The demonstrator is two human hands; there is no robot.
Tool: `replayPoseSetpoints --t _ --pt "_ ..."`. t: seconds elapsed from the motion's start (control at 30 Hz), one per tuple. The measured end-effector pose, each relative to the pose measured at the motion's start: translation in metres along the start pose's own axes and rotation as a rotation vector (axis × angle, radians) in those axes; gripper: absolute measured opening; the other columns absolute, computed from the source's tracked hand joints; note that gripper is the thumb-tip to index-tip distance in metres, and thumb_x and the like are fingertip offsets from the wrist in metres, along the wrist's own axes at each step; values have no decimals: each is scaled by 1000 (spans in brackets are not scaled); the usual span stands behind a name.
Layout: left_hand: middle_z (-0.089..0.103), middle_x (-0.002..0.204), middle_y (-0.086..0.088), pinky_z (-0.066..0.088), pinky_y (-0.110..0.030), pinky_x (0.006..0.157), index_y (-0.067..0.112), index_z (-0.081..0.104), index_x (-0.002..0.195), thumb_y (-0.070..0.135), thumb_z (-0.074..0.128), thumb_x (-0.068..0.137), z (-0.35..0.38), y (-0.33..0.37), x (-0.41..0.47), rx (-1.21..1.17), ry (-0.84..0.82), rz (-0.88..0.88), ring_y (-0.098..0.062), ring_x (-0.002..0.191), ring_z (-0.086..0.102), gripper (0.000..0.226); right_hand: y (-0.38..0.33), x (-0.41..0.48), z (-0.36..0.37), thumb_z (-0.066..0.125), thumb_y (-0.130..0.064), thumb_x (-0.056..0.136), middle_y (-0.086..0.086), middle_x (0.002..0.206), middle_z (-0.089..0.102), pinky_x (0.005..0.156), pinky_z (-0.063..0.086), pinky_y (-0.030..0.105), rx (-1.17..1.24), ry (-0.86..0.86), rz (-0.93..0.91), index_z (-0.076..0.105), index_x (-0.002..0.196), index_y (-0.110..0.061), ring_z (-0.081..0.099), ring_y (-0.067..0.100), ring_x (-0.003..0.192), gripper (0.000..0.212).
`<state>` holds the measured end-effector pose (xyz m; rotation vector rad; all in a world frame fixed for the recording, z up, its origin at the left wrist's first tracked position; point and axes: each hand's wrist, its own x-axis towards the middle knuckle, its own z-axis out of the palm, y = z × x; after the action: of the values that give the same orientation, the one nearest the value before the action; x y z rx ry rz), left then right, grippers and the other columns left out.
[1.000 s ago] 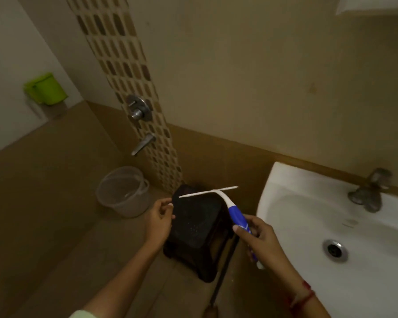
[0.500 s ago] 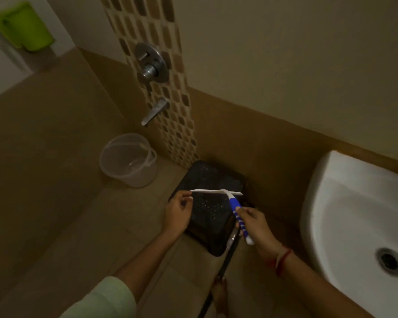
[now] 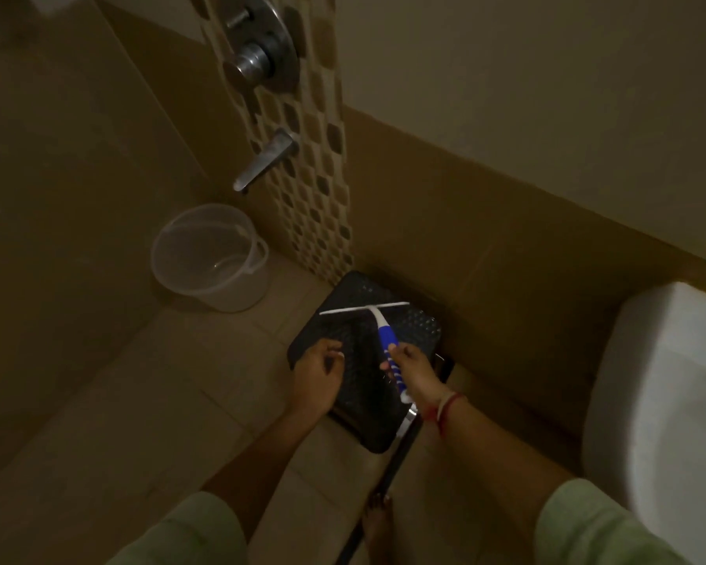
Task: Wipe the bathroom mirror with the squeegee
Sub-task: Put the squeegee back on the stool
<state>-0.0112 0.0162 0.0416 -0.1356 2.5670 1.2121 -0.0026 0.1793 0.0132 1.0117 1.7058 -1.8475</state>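
right grip (image 3: 414, 371) clenched on blue-white plastic T-squeegee (image 3: 385, 336); left grip (image 3: 316, 375) loose, empty. Likely light, stiff; hold ribbed handle.

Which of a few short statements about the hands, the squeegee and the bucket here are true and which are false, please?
1. The right hand grips the squeegee by its blue-and-white handle. True.
2. The left hand holds the squeegee's blade. False: it holds nothing and is apart from the blade.
3. The translucent bucket stands upright on the floor, left of the black stool. True.
4. The squeegee is pressed against a mirror. False: no mirror is in view; the squeegee is over the stool.
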Motion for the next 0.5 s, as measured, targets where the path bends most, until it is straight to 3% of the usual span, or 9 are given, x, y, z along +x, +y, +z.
replayPoseSetpoints --t 0.23,0.37,0.5 --pt "66 103 -12 49 -36 85 9 60 106 9 54 90 17 -39 15 -39 38 -101 -24 92 62 18 28 59 15 46 -26 95 11 102 59 61 41 26 80 30 78 51 115 -12 55 13 76 24" --pt "66 97 -17 49 -42 84 3 60 106 5 55 88 21 -53 18 -43 58 -104 -31 90 63 18 51 76 21 55 -26 91 9 95 64 77 47 35 93 96 95 56 107 -6 59 21 87 25" --pt "66 97 -13 48 -33 82 7 58 108 7 53 89 27 -58 20 -48 25 -116 -24 88 62 20 67 78 20 62 -26 86 11 91 63 72 48 32 -109 131 74 61 88 -7 59 23 81 19"
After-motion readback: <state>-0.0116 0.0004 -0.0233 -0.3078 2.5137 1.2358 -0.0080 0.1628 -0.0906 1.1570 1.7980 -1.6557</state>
